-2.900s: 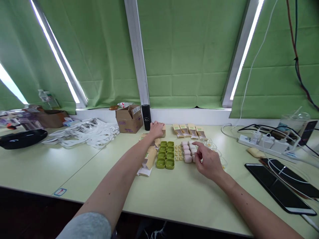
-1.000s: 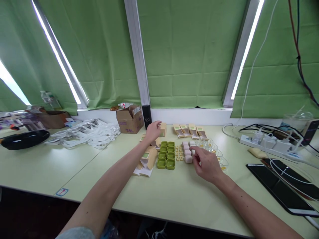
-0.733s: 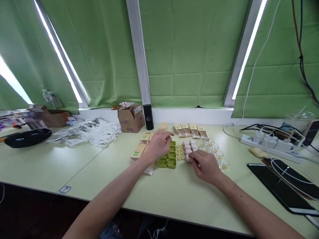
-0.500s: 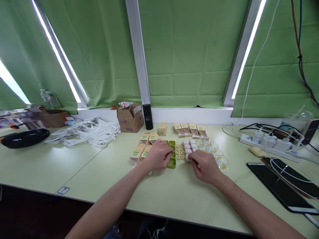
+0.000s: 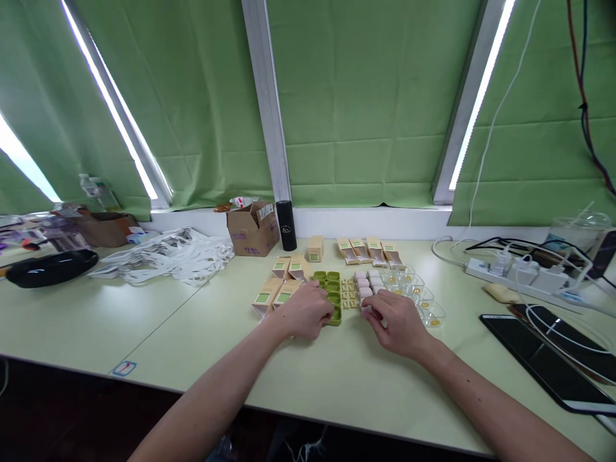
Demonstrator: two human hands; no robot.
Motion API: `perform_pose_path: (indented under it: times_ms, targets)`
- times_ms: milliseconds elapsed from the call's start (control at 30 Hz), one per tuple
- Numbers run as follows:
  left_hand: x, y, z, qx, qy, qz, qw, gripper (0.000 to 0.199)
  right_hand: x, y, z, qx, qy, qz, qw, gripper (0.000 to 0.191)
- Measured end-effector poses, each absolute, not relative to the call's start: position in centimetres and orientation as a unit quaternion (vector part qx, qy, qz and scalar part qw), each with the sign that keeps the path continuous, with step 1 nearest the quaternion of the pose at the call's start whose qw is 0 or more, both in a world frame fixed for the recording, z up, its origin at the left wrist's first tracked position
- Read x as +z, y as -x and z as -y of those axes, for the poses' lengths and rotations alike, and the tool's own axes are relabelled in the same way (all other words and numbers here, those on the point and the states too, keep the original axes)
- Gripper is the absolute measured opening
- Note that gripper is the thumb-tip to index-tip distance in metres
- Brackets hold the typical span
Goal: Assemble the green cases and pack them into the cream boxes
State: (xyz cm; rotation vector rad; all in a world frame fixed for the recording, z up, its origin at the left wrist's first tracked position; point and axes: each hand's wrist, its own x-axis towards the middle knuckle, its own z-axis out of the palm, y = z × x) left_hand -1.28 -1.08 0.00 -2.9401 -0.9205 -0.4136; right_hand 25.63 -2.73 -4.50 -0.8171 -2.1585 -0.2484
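Observation:
My left hand (image 5: pixel 310 312) rests over the left front part of a block of small olive-green square containers (image 5: pixel 333 277), fingers bent and closed at the front ones. Whether it holds anything is hidden. My right hand (image 5: pixel 397 325) has thumb and fingers pinched together at the front of the small pale pink and white blocks (image 5: pixel 364 283), touching the nearest, which they partly cover. Between the hands lie rows of small yellowish square pieces (image 5: pixel 349 294). Clear plastic cups with yellow discs (image 5: pixel 425 304) stand right of the blocks. Folded kraft cartons (image 5: pixel 266 296) stand left of my left hand.
More kraft cartons (image 5: pixel 369 251) lie behind, with one upright small box (image 5: pixel 315 248). A cardboard box (image 5: pixel 253 229) and black cylinder (image 5: pixel 286 226) stand at the back. White straps (image 5: pixel 168 256) lie left; a power strip (image 5: pixel 524 279) and phone (image 5: pixel 543 359) lie right.
My left hand has come down toward the table's front, uncovering the rear green containers. My right hand stays by the pale blocks, its fingertips slightly lower.

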Motion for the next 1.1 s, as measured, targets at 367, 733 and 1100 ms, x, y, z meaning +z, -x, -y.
perform_pose_path:
  times_ms: [367,733,1100]
  targets:
    - [0.6,0.8,2.1,-0.204,0.944,0.247,0.083,0.014,-4.7,-25.4,2.6,-0.093,0.293,0.866,0.394,0.038]
    - [0.8,-1.0,2.5,-0.391,0.871,0.281,-0.096,0.012,-4.7,-24.6,2.8,0.174,0.298,0.789,0.509,0.024]
    - [3.2,-2.6,1.9,-0.303,0.921,0.242,-0.038,0.059,-3.0,-23.8,2.7,0.499,0.289,0.601,0.554,0.044]
